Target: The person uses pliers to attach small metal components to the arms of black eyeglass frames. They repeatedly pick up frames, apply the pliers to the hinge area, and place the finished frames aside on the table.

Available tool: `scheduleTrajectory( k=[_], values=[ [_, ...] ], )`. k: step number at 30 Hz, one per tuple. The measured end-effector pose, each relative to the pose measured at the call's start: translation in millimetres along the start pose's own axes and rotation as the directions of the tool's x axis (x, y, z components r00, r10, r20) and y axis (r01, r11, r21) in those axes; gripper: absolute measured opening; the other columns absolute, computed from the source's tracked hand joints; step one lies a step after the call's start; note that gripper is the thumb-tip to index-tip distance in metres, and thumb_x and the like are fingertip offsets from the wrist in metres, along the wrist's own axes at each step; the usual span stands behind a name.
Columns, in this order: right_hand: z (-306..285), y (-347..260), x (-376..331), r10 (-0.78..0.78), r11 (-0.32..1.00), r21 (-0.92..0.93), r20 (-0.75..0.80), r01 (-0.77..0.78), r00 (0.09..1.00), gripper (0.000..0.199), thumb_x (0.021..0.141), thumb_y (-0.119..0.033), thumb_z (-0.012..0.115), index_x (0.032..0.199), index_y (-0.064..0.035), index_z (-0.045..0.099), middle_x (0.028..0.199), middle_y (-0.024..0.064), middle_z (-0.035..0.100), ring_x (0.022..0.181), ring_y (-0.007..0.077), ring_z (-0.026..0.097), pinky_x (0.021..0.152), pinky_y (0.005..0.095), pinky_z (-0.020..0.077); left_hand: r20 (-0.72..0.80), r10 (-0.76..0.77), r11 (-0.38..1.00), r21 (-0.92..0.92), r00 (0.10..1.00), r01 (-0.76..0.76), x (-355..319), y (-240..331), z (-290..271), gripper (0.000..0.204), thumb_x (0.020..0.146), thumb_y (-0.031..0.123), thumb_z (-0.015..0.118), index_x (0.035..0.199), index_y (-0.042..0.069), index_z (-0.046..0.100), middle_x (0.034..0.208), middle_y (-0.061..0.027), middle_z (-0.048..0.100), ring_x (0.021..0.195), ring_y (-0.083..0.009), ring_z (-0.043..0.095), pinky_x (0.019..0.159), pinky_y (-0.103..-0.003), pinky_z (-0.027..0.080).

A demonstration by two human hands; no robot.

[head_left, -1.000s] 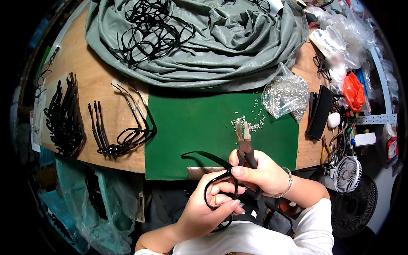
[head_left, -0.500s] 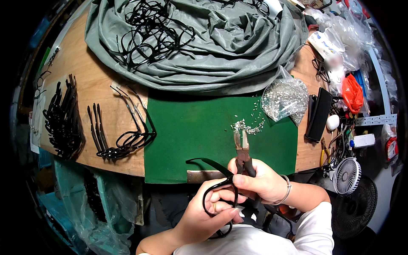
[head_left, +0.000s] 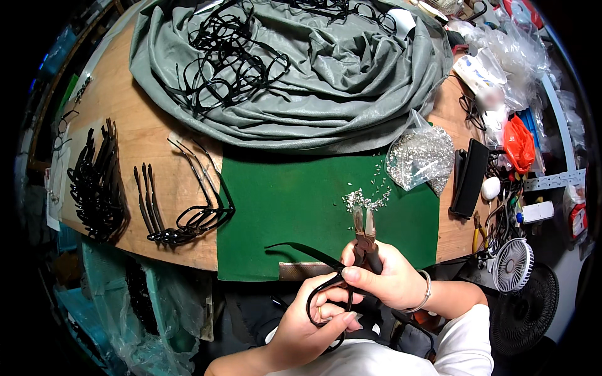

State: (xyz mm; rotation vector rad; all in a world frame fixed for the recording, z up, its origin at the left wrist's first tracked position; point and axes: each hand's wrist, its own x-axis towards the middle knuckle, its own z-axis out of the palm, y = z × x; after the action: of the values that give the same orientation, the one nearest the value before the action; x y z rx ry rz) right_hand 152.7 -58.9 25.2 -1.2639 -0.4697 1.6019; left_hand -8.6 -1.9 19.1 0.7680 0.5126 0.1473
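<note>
Clear plastic bag [head_left: 421, 156] of silver bits at the mat's corner.

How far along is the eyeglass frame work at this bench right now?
Done, it seems: a row of black frames lined up left of the green mat, with another stack at the bench edge. In hand: the left hand holds one black frame while the right hand grips pliers. Left: a tangle of frames on the grey cloth.
</note>
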Motion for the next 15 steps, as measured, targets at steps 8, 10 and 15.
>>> scheduleTrajectory(
  k=[8, 10, 15],
  values=[
    [1, 3, 1, -0.002, 1.000, 0.019, 0.003, 0.002, 1.000, 0.017, 0.085, -0.019, 0.052, 0.089, -0.0038, 0.044, 0.070, -0.0007, 0.048, 0.057, 0.0039, 0.046, 0.052, 0.0179, 0.0394, -0.034, -0.040, 0.999, -0.031, 0.999, 0.039, 1, 4, 1, 0.049, 0.077, -0.009, 0.049, 0.119, -0.001, 0.025, 0.099, -0.0185, 0.049, 0.076, -0.0205, 0.060, 0.069, -0.029, 0.050],
    [-1, 2, 1, 0.051, 0.996, 0.068, 0.039, -0.054, 0.998, 0.017, 0.086, -0.019, 0.051, 0.089, -0.0037, 0.045, 0.071, -0.0004, 0.048, 0.058, 0.0043, 0.046, 0.054, 0.0184, 0.0397, -0.026, -0.069, 0.997, -0.046, 0.997, 0.068, 1, 7, 0, 0.050, 0.077, -0.010, 0.049, 0.119, 0.000, 0.025, 0.099, -0.0183, 0.050, 0.075, -0.0209, 0.060, 0.069, -0.029, 0.050],
    [-16, -3, -4, 0.067, 0.994, -0.091, 0.075, -0.060, 0.995, 0.019, 0.085, -0.021, 0.052, 0.090, -0.0023, 0.049, 0.076, 0.0001, 0.051, 0.071, 0.0076, 0.048, 0.066, 0.0224, 0.0404, -0.048, -0.125, 0.988, -0.102, 0.991, 0.119, -7, 13, -7, 0.053, 0.075, -0.013, 0.049, 0.120, 0.002, 0.026, 0.098, -0.0188, 0.053, 0.074, -0.0218, 0.061, 0.068, -0.029, 0.050]
  ],
)
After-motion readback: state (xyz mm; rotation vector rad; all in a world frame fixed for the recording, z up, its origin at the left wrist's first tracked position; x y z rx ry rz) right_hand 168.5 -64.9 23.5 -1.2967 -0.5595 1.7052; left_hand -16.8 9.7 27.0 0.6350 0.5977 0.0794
